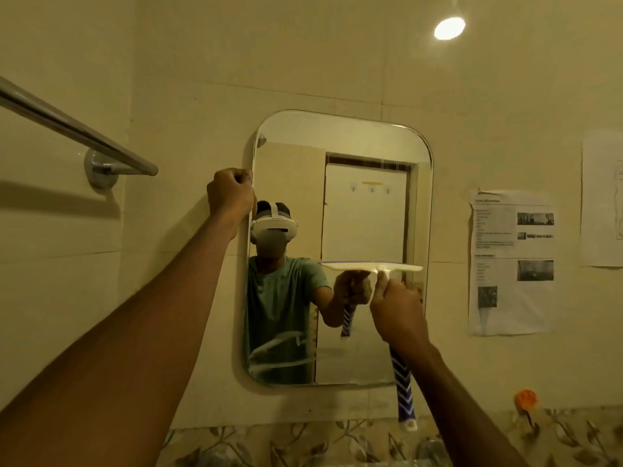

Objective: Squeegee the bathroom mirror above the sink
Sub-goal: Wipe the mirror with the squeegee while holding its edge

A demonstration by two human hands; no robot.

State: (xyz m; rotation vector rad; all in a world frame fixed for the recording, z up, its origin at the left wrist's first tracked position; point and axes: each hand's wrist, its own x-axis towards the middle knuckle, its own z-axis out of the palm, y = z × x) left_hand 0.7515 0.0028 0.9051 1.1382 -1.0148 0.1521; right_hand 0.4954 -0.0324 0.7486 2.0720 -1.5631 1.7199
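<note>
A rounded rectangular mirror (367,203) hangs on the beige tiled wall. My left hand (231,193) is clenched on the mirror's left edge, about a third of the way down. My right hand (397,310) grips the squeegee (403,392) by its blue-and-white handle. Its pale blade lies level against the glass across the right half, about midway down. White soapy streaks (279,352) remain on the lower left of the glass. The mirror reflects a person in a green T-shirt wearing a white headset. The sink is out of view.
A chrome towel bar (77,129) juts from the left wall at head height. Printed paper sheets (512,261) are stuck on the wall right of the mirror. An orange hook (525,399) sits above a leaf-patterned tile border (303,443).
</note>
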